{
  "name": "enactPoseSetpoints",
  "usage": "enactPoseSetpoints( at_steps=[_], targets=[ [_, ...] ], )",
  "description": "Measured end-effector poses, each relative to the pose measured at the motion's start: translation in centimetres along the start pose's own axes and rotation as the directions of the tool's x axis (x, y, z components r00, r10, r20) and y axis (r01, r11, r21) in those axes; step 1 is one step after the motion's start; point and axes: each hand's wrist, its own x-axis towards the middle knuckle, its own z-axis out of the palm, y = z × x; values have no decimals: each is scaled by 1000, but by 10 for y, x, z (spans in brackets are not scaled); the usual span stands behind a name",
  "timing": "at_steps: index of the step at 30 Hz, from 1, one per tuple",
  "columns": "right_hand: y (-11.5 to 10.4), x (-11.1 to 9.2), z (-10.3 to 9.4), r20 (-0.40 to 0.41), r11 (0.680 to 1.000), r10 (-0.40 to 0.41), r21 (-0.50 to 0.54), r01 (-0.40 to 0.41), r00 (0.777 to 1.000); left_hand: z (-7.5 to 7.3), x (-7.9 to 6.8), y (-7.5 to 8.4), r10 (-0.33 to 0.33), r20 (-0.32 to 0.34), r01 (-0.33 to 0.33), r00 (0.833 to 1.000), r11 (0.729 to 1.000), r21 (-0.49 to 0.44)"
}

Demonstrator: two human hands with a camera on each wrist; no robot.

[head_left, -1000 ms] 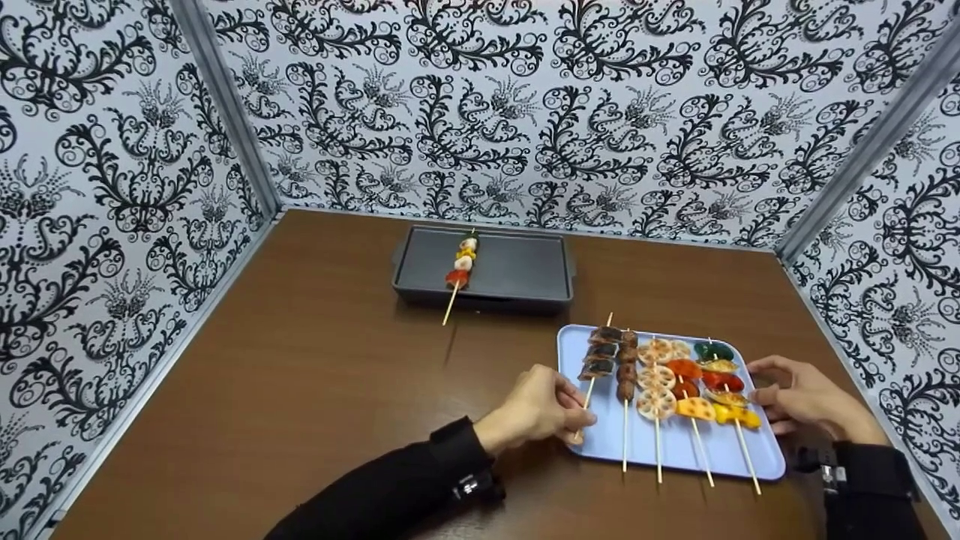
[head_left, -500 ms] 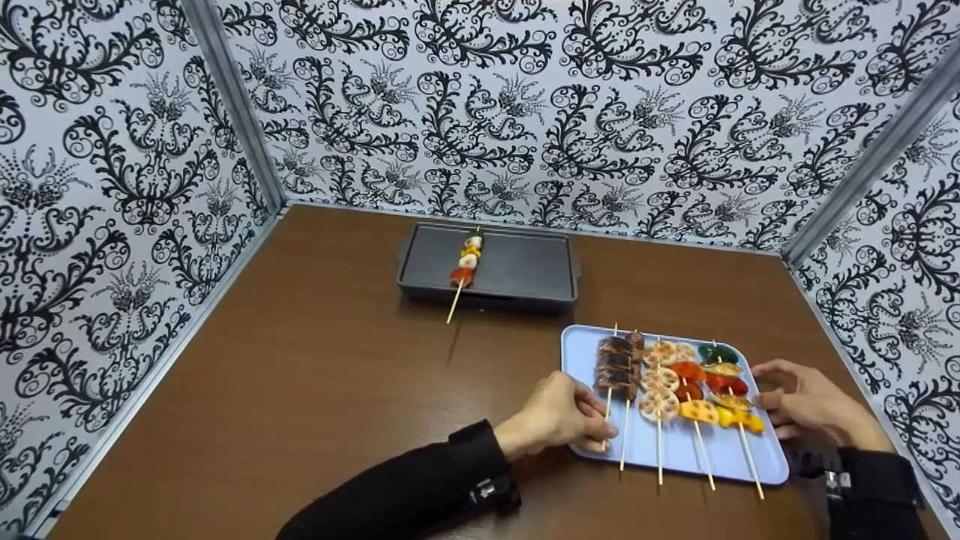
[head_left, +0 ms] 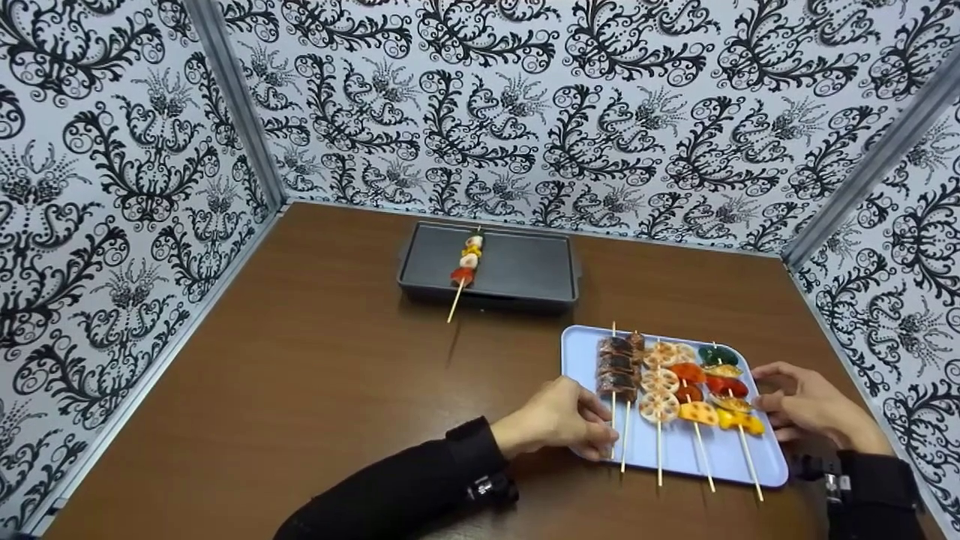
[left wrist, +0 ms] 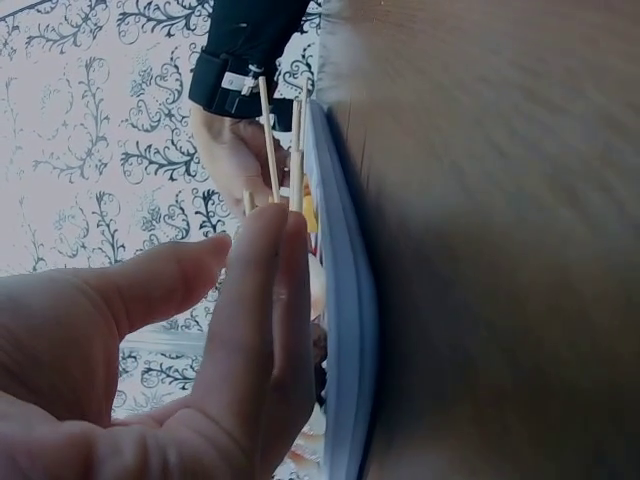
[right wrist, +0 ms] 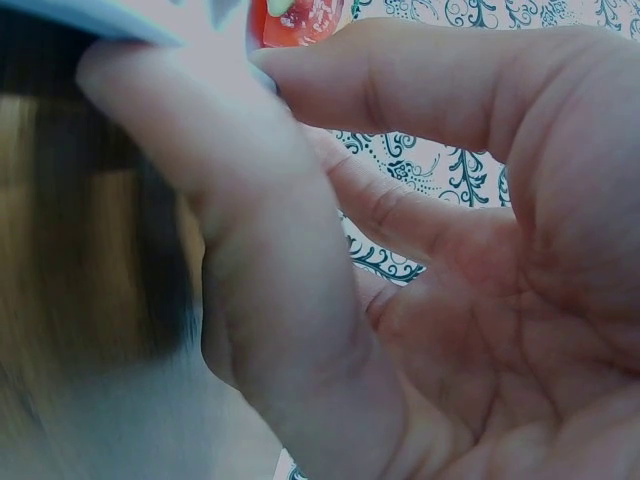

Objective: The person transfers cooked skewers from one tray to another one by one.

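On a pale blue tray (head_left: 589, 349) lie several skewers in a row. At its left end is a dark, browned skewer (head_left: 616, 367), beside a brown meatball-like skewer (head_left: 636, 341). My left hand (head_left: 566, 416) is at the bare stick of the dark skewer, over the tray's near left edge. In the left wrist view, a gap shows between my left thumb (left wrist: 190, 270) and fingers, with stick ends beyond the fingertips. My right hand (head_left: 817, 401) grips the tray's right rim, thumb and fingers on either side of it in the right wrist view.
Lotus-root slices (head_left: 658, 381) and colourful vegetable skewers (head_left: 726, 386) fill the tray's right side. A dark grill plate (head_left: 525, 266) stands farther back, with one vegetable skewer (head_left: 469, 259) across it. Patterned walls (head_left: 495, 112) enclose the brown table (head_left: 337, 337).
My left hand has moved right with the dark skewer, which now lies flat against its neighbour. The left fingers have loosened from the stick. My right hand has stayed on the tray rim.
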Motion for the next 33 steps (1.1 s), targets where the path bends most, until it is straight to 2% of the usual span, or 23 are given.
enactPoseSetpoints(
  at_steps=[5,7,9,12,14,19,25,28,31,33],
  targets=[
    [1,-1,1,6,1000,2,7,-2,1000,-5,-4,4,2,12,-3,1000,998,64],
    [1,0,1,1,1000,3,4,-3,1000,-7,-5,6,17,8,-17,1000,992,127],
    [1,0,1,-6,1000,8,-4,-8,1000,-10,-6,9,41,-4,-39,999,974,224],
    [0,0,1,-19,1000,14,-19,-15,1000,-15,-7,12,88,-16,-76,996,931,358],
    [0,0,1,-26,999,17,-29,-17,1000,-20,-7,14,123,-21,-101,992,890,444],
    [1,0,0,-20,1000,13,-28,-13,1000,-31,-7,18,197,-22,-148,980,800,582],
    [3,-1,-2,17,1000,-1,2,1,1000,-47,-5,24,254,-40,-176,966,764,621],
    [2,-1,-3,4,1000,10,-5,-10,1000,-56,-6,27,320,-54,-209,946,727,654],
    [1,0,-3,2,1000,5,-19,-5,1000,-65,-7,29,397,-73,-232,915,664,711],
    [1,0,-2,3,1000,2,-18,-2,1000,-71,-8,31,434,-86,-235,897,632,739]
  ],
)
